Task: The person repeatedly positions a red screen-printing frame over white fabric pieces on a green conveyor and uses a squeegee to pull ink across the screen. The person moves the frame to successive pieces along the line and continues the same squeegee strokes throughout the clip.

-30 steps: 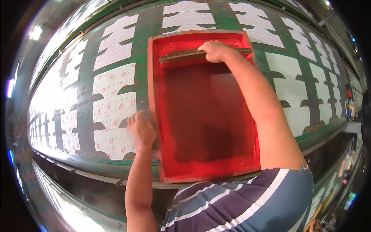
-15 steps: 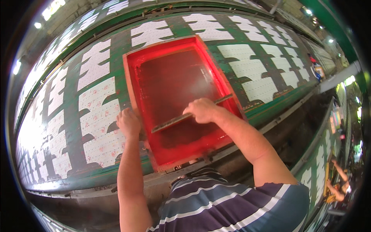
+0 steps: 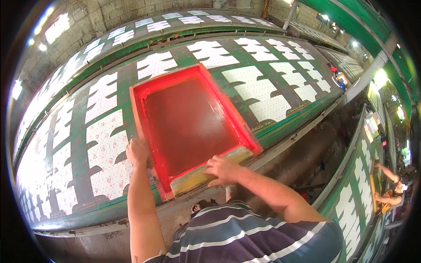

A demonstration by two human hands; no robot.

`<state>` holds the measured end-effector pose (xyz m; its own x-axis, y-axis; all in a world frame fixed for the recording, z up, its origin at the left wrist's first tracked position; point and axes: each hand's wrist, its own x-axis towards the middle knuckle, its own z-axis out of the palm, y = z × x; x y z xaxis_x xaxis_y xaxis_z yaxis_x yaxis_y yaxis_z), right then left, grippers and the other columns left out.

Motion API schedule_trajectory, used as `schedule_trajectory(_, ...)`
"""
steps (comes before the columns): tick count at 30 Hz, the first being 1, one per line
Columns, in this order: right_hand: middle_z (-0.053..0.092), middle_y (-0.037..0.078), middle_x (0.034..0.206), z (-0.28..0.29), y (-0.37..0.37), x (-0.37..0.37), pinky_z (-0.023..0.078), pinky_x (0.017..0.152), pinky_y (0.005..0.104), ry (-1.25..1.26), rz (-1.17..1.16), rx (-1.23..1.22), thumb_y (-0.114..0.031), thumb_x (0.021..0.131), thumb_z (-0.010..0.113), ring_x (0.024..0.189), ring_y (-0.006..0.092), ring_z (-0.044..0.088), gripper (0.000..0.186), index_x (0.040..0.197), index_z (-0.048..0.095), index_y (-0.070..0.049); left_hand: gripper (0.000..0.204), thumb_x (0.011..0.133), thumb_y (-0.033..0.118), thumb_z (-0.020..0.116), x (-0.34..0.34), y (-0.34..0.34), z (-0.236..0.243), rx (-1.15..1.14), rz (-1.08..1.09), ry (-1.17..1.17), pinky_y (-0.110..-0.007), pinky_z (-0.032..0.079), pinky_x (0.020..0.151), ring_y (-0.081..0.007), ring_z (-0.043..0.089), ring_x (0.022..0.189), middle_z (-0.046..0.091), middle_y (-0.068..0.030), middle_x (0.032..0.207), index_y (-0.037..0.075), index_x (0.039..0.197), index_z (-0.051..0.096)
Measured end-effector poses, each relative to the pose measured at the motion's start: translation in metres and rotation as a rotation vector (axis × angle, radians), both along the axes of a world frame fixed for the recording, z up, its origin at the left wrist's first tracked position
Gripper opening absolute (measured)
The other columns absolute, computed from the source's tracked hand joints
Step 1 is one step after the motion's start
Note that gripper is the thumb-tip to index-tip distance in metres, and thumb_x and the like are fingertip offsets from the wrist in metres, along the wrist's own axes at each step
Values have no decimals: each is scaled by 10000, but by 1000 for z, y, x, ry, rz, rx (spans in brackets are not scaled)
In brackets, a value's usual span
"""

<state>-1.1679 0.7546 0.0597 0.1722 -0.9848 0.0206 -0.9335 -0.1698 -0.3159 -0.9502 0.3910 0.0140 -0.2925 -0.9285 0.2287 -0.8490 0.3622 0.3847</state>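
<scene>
A wooden screen frame (image 3: 198, 72), coated red inside, lies on the long green printing table (image 3: 121, 200) over rows of white cut fabric pieces (image 3: 101, 149), some floral, some dotted. My left hand (image 3: 137, 153) is closed on the frame's left side, its fingertips partly hidden. My right hand (image 3: 221, 170) grips a long squeegee (image 3: 188, 183) with a worn yellowish board, lying along the frame's near end. The dark red mesh (image 3: 184, 127) between the frame's walls has a wet sheen.
A parallel table (image 3: 153, 34) with white pieces runs behind, along a block wall. A metal post (image 3: 355, 83) stands at right. Below it, a co-worker (image 3: 392, 197) bends over another table (image 3: 346, 206) with white pieces. A rail runs along the near table edge.
My right hand has pulled the squeegee from the frame's far end, across the mesh, to its near end. My left hand stays at the left side. The camera view has swung.
</scene>
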Motion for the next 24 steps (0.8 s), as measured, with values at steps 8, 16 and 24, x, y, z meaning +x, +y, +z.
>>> schedule_trajectory(8, 720, 121, 1331, -6, 41, -24, 526, 1076, 512, -170, 95, -185, -451, 931, 835, 1233, 338, 671, 550, 1348, 759, -101, 437, 1150, 373, 475, -7, 4, 3, 97, 136, -97, -585, 558, 1023, -465, 714, 1197, 762, -250, 1247, 21, 1169, 733)
schedule_trajectory(16, 718, 185, 1347, -13, 78, -137, 510, 1123, 530, -445, -343, -544, -206, 939, 834, 1271, 383, 669, 472, 1373, 727, -56, 646, 1179, 499, 408, -22, 14, 3, 179, 387, -118, -618, 551, 1047, -518, 716, 1211, 778, -289, 1248, -23, 1176, 788)
schedule_trajectory(24, 648, 285, 1489, -51, 50, -210, 467, 1220, 511, -634, -808, -298, -192, 960, 817, 1404, 438, 607, 613, 1513, 635, -1, 714, 1173, 569, 430, -5, -5, -20, 105, 345, -98, -613, 541, 1042, -524, 718, 1177, 760, -305, 1257, -47, 1170, 792)
